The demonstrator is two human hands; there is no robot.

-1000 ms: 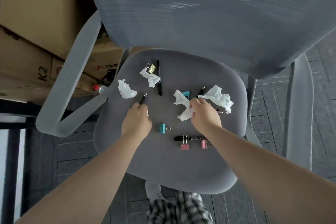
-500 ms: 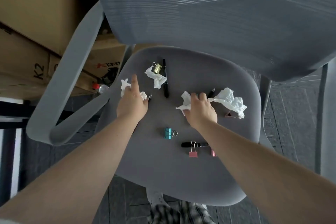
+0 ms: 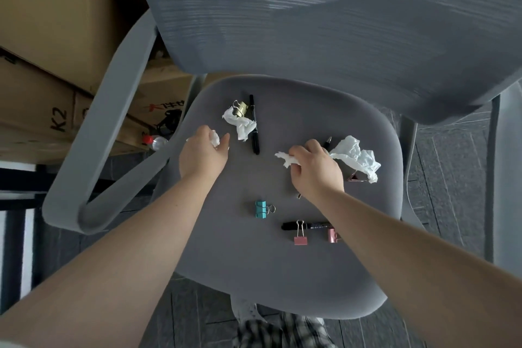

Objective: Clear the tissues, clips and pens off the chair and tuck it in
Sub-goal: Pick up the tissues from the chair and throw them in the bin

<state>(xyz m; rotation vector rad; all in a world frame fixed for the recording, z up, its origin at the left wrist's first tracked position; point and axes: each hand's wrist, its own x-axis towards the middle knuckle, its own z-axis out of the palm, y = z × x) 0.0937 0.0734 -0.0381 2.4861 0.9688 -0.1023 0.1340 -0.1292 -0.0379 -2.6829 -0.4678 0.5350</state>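
Note:
On the grey chair seat (image 3: 240,268), my left hand (image 3: 202,154) is closed around a crumpled white tissue (image 3: 215,138) at the seat's left edge. My right hand (image 3: 316,169) grips another tissue (image 3: 286,159) mid-seat. A third tissue (image 3: 240,124) lies by a gold clip (image 3: 240,108) and a black pen (image 3: 254,124). A bigger tissue (image 3: 357,157) lies right of my right hand, over a pink clip (image 3: 354,177). A teal clip (image 3: 261,209), a black marker (image 3: 306,225) and two pink clips (image 3: 300,237) sit nearer me.
The chair's mesh backrest (image 3: 324,22) fills the top of the view. A grey armrest (image 3: 113,121) curves along the left, another armrest (image 3: 508,178) at the right. Cardboard boxes (image 3: 48,37) stand at the left, with a red-capped bottle (image 3: 154,142) beneath. Dark floor tiles lie below.
My left hand moved up and left from a pen to the left tissue and closed on it. My right hand bunched up the middle tissue.

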